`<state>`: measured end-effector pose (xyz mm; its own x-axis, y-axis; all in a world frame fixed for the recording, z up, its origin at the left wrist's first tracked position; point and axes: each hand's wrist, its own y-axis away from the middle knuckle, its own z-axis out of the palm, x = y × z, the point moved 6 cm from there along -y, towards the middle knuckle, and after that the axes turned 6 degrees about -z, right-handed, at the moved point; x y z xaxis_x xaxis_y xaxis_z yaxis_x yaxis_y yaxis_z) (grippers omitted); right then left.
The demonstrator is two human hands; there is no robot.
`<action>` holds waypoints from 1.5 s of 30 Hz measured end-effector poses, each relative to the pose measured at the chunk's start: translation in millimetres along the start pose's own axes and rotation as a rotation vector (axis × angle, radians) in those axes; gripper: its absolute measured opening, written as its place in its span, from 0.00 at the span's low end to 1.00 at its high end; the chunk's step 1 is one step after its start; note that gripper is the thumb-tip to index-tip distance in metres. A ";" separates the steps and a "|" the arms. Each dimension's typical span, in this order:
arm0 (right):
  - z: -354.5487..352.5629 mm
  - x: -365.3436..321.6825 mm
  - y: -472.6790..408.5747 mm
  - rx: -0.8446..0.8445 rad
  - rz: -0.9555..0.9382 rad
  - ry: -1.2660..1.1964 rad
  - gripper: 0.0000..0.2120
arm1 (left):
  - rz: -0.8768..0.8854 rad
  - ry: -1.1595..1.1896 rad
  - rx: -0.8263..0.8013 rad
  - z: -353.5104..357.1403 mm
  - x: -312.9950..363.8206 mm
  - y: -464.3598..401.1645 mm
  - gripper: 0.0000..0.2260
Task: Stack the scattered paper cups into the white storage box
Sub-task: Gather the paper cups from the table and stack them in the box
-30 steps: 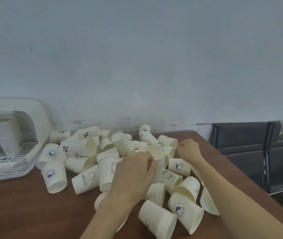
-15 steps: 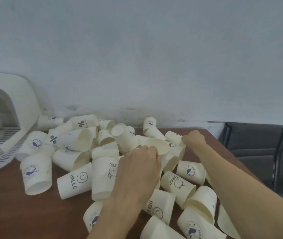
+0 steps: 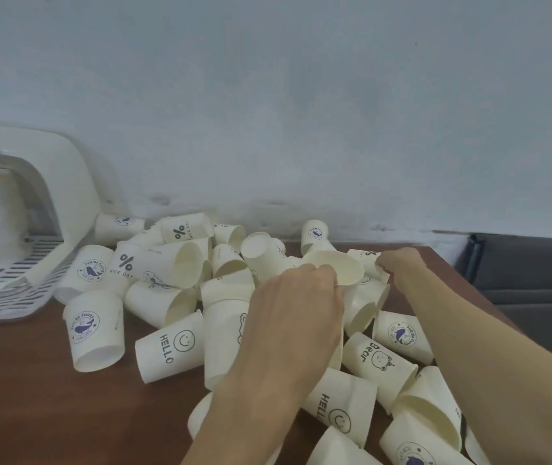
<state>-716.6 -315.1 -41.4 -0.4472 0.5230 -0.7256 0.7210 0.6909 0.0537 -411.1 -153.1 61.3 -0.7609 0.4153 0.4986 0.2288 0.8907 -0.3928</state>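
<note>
**Cup retrieval at the centre of the pile**

At the middle of the table (image 3: 16, 391), I have both hands down in the heap of paper cups (image 3: 180, 273). My left hand (image 3: 296, 317) curls over a cup at the heap's centre, fingers closed at the rim of an open-mouthed cup (image 3: 338, 268) lying on its side; this grip looks set to lift it free for nesting. My right hand (image 3: 399, 265) is closed on a small cup (image 3: 363, 260) at the far edge of the heap, presumably the next piece.

The remaining cups lie tumbled on their sides and upside down, touching and overlapping, so none nest yet. White storage box (image 3: 49, 203) stands at the far left, beside the heap, with stacked cups already inside.

Surface: dark brown wood. Behind it, a plain pale wall (image 3: 268, 95); dark seating (image 3: 530, 283) stands off the right edge.
</note>
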 end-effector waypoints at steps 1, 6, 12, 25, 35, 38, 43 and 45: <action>-2.8 -2.5 3.9 0.038 -0.017 -0.013 0.10 | 0.000 0.000 -0.007 0.1 -0.1 -0.1 0.11; -28.8 -29.2 34.8 0.190 -0.225 0.016 0.13 | 0.005 0.019 0.002 1.3 0.6 -0.4 0.12; -59.4 -54.4 107.3 0.245 -0.484 -0.075 0.09 | -0.004 0.081 0.032 -3.6 4.4 17.2 0.12; -95.4 -91.1 269.0 0.136 -0.831 -0.064 0.10 | -0.026 0.043 0.114 -96.1 -14.4 82.0 0.11; -84.6 -124.9 353.4 0.065 -1.005 -0.008 0.10 | -0.110 -0.059 0.160 -176.4 -53.6 117.4 0.10; -77.6 -136.1 373.0 0.072 -1.044 -0.002 0.10 | -0.132 -0.082 0.179 -194.6 -67.7 124.9 0.10; -64.2 -151.4 405.1 0.052 -1.094 0.019 0.11 | -0.158 -0.124 0.218 -221.4 -91.7 137.3 0.10; -58.9 -154.9 415.4 0.047 -1.110 0.033 0.11 | -0.162 -0.140 0.228 -229.9 -99.4 141.5 0.10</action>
<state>-379.0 -79.8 133.7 -0.8704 -0.3601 -0.3359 -0.0689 0.7645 -0.6410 -163.5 -25.9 133.9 -0.8562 0.2274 0.4639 -0.0326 0.8724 -0.4878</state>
